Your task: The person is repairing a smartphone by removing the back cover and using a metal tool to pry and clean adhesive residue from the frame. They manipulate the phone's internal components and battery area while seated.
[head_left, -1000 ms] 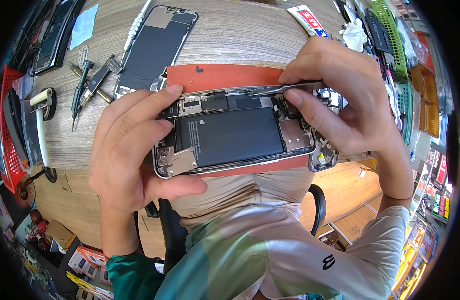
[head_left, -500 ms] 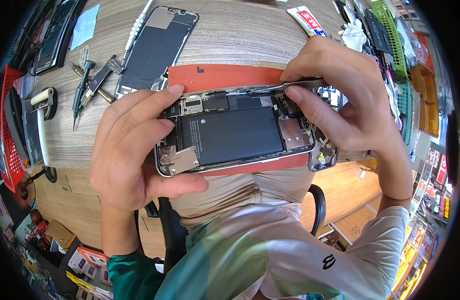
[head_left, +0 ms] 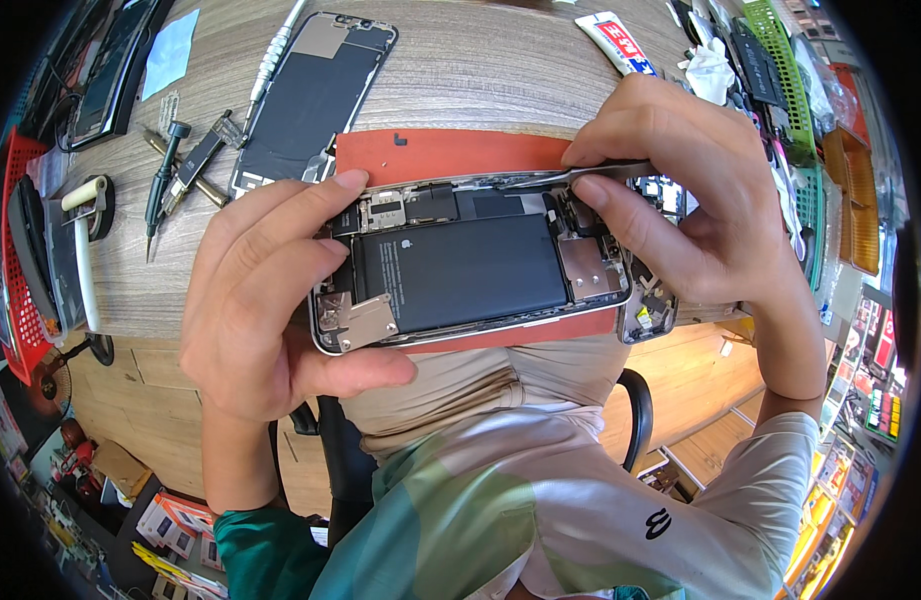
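Observation:
My left hand [head_left: 255,290] is closed round the left end of an opened phone [head_left: 460,275], fingertips on its upper edge and side, thumb below. The phone lies face up, showing a black battery and metal plates, over a red-orange mat [head_left: 450,150]. My right hand [head_left: 690,215] pinches slim metal tweezers [head_left: 540,179] between thumb and index finger, their tips along the phone's far long edge. Beside the phone's right end lies another housing with small parts [head_left: 648,316], partly under my hand. A detached dark screen panel [head_left: 310,100] lies beyond my left hand.
Screwdrivers [head_left: 160,180] and a white-barrelled tool [head_left: 270,55] lie at left, near a red basket [head_left: 20,340] and roller [head_left: 87,270]. A white tube [head_left: 612,38], green baskets [head_left: 785,70] and a brown tray [head_left: 850,200] stand at right. A chair arm [head_left: 635,410] curves below the desk.
Both hands have stayed almost still. My right fingertips and the tweezers have shifted very slightly to the right along the phone's far edge, and my left hand has edged marginally rightward.

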A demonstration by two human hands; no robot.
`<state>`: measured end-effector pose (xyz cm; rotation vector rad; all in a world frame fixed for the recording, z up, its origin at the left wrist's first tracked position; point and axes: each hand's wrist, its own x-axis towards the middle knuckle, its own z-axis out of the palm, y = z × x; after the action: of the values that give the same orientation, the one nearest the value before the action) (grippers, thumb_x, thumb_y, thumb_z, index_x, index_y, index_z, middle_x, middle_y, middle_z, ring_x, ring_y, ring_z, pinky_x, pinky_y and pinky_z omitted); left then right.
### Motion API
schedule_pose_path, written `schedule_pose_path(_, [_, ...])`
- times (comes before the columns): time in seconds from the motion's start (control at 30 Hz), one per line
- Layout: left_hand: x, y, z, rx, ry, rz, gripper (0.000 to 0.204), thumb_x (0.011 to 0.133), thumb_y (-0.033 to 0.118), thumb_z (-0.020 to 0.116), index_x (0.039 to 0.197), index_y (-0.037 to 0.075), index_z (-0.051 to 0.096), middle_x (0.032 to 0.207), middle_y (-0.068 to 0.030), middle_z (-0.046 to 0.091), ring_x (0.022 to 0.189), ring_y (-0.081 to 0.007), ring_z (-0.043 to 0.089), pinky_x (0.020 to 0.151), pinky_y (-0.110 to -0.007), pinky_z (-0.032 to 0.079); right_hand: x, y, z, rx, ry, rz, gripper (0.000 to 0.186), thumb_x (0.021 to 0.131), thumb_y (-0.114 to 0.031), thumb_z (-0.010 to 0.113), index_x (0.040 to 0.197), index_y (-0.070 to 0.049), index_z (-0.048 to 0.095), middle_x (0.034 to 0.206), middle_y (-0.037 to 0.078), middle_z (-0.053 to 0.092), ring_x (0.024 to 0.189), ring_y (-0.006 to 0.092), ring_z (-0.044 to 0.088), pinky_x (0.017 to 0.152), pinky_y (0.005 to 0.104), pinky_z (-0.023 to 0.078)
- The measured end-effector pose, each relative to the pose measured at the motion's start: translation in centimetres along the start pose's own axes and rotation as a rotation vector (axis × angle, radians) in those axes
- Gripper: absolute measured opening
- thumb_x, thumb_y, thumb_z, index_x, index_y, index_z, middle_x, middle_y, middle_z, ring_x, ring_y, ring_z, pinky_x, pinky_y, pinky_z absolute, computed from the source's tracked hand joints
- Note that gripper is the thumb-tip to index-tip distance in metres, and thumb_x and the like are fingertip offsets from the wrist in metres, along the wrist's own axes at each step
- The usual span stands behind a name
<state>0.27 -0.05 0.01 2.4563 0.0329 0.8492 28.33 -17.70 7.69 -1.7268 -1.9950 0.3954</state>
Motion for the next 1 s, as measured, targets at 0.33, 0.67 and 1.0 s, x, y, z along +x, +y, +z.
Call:
schedule_pose_path(0.33, [-0.01,0.06,0.04,-0.002,0.002,-0.004,0.079,0.087,0.069,0.074,0.112,-0.004,0.058,0.12,-0.0334,0.075,0.108,-0.0438,0.069,0.1,-0.051,0.054,-0.03,-0.13,0.24,0.005,0.023,0.021,0.017,0.086,0.0,0.075,0.102,0.001,0.071,0.088,0.013,0.069,0.073,0.0272,0.066,0.066,0.0356,0.051])
schedule_pose_path(0.67, [0.14,0.03,0.06,-0.01,-0.001,0.005,0.079,0.086,0.069,0.076,0.111,-0.004,0.058,0.12,-0.0337,0.075,0.107,-0.0434,0.069,0.098,-0.051,0.054,-0.12,0.04,0.14,0.039,0.003,0.04,0.015,0.088,-0.001,0.074,0.102,0.002,0.071,0.089,0.013,0.07,0.076,0.0277,0.066,0.068,0.0365,0.051])
schedule_pose_path(1.0, [0.2,0.13,0.07,0.001,-0.001,0.004,0.079,0.083,0.068,0.08,0.108,-0.003,0.057,0.119,-0.0336,0.075,0.104,-0.043,0.069,0.096,-0.05,0.055,-0.03,-0.03,0.01,0.0,-0.005,0.019,0.017,0.087,0.0,0.074,0.103,0.002,0.071,0.089,0.013,0.07,0.075,0.0278,0.066,0.067,0.0362,0.052])
